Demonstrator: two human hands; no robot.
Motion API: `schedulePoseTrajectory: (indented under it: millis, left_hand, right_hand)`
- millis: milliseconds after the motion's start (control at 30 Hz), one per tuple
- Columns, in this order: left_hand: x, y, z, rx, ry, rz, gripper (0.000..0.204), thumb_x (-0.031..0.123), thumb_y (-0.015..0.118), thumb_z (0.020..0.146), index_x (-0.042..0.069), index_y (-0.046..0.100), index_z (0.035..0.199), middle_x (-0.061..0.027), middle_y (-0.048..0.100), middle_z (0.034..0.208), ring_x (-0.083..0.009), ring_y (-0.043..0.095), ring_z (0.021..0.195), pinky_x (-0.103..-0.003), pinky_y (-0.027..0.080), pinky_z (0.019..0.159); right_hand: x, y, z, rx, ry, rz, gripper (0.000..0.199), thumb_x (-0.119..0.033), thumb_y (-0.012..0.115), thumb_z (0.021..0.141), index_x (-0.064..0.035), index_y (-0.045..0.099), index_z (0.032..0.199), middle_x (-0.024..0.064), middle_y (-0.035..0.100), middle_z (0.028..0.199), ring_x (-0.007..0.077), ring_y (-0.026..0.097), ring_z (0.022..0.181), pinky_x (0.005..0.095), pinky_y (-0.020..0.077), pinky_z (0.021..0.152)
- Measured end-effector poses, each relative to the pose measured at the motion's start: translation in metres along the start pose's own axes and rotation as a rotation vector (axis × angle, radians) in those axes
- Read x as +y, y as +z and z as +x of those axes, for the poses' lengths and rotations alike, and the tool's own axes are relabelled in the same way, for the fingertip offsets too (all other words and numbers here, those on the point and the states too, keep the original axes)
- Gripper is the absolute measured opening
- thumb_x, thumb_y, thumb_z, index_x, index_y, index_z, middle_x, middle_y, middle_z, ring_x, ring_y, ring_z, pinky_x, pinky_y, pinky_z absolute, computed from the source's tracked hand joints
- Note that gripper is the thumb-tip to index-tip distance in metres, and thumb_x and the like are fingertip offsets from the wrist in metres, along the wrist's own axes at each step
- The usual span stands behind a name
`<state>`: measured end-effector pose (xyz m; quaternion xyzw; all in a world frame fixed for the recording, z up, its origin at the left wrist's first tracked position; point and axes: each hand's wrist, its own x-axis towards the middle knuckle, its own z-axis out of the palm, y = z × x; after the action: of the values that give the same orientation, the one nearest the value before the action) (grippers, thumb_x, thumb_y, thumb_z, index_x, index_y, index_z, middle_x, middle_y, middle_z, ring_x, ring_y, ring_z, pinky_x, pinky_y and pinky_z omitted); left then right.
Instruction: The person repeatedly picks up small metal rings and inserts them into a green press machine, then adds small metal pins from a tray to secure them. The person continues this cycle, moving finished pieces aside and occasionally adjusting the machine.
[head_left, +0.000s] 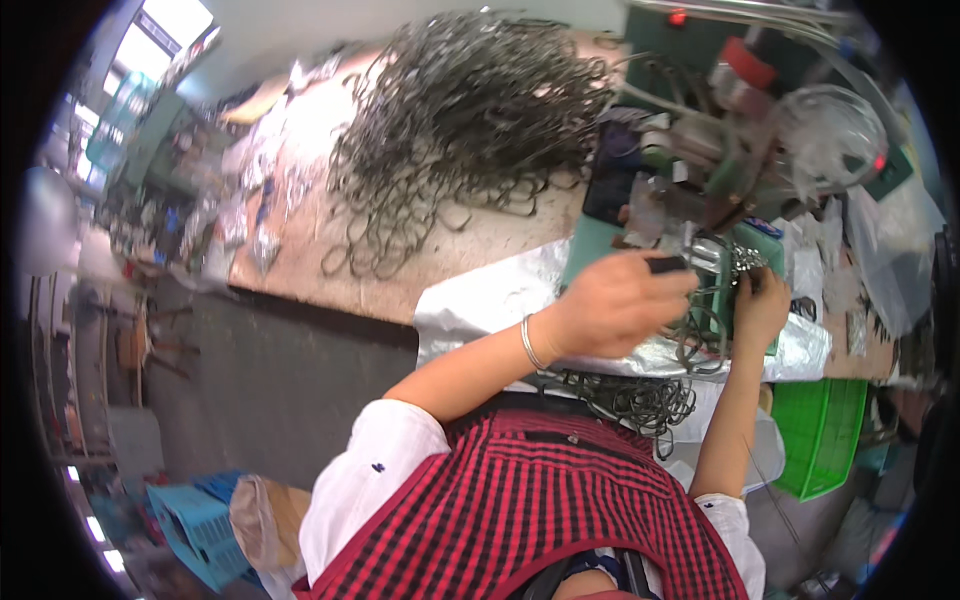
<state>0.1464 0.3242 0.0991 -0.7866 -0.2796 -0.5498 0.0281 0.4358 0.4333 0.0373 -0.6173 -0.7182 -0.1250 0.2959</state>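
My left hand (618, 305), with a silver bangle at its wrist, is closed in front of a green bench machine. A short black piece (668, 265) shows at its fingertips; its kind is not clear. Thin dark loops (700, 345) hang just below and right of these fingers. My right hand (762, 308) is closed, fingertips down at a small heap of shiny metal parts (745, 260) in a green tray (772, 244). Whatever those fingers pinch is too small to make out. More dark loops (640, 400) lie across my lap.
A big tangled pile of dark loops (480, 110) covers the table (300, 250) ahead. Silvery sheeting (480, 300) drapes the near edge. Machine parts and a clear plastic bag (830, 135) crowd the right. A green crate (822, 440) stands below right; blue crates (195, 525) stand lower left.
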Motion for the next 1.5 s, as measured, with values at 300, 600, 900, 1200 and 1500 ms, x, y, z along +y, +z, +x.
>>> schedulePoseTrajectory:
  millis: [300, 600, 900, 1200, 1500]
  left_hand:
    - [-0.093, 0.030, -0.069, 0.070, -0.887, 0.228, 0.086, 0.025, 0.088, 0.076, 0.000, 0.044, 0.145, -0.0216, 0.059, 0.134, -0.0385, 0.054, 0.125, -0.043, 0.047, 0.104]
    - [-0.111, 0.039, -0.067, 0.180, -0.852, 0.320, 0.079, 0.025, 0.088, 0.075, 0.005, 0.048, 0.141, -0.0175, 0.064, 0.120, -0.0366, 0.060, 0.112, -0.045, 0.049, 0.097]
    - [-0.094, -0.115, -0.087, -0.426, -0.449, 1.024, 0.027, 0.005, 0.067, 0.076, 0.013, 0.069, 0.101, -0.0079, 0.063, 0.108, -0.0293, 0.059, 0.103, -0.043, 0.046, 0.085]
    - [-0.122, -0.147, -0.104, -0.451, -0.651, 0.921, 0.039, 0.008, 0.074, 0.078, 0.010, 0.062, 0.114, -0.0116, 0.065, 0.094, -0.0352, 0.066, 0.090, -0.045, 0.053, 0.076]
    - [-0.082, -0.134, -0.060, 0.073, -0.936, 0.350, 0.014, 0.013, 0.071, 0.095, 0.003, 0.073, 0.105, -0.0008, 0.063, 0.083, -0.0120, 0.057, 0.069, -0.030, 0.048, 0.064]
  right_hand:
    - [0.040, 0.009, -0.004, -0.136, 0.178, 0.508, 0.023, -0.014, 0.064, 0.100, -0.0030, 0.077, 0.115, 0.0117, 0.076, 0.115, 0.0219, 0.072, 0.103, 0.0320, 0.0535, 0.092]
    - [0.022, 0.004, -0.006, -0.072, 0.260, 0.679, 0.020, -0.012, 0.071, 0.097, -0.0024, 0.077, 0.113, 0.0050, 0.077, 0.102, 0.0096, 0.066, 0.089, 0.0243, 0.0512, 0.083]
    - [0.010, -0.064, -0.049, 0.037, 0.280, 0.645, 0.016, -0.004, 0.071, 0.092, -0.0011, 0.076, 0.107, 0.0059, 0.074, 0.103, 0.0142, 0.067, 0.098, 0.0288, 0.0506, 0.088]
    - [-0.102, -0.063, 0.046, -0.218, 0.285, 1.270, 0.042, -0.008, 0.079, 0.081, 0.0023, 0.065, 0.120, 0.0042, 0.070, 0.091, 0.0125, 0.065, 0.091, 0.0278, 0.0500, 0.084]
    - [-0.121, -0.071, 0.039, -0.187, 0.384, 1.443, 0.056, -0.005, 0.079, 0.079, 0.0035, 0.059, 0.130, 0.0028, 0.070, 0.089, 0.0090, 0.063, 0.088, 0.0248, 0.0485, 0.081]
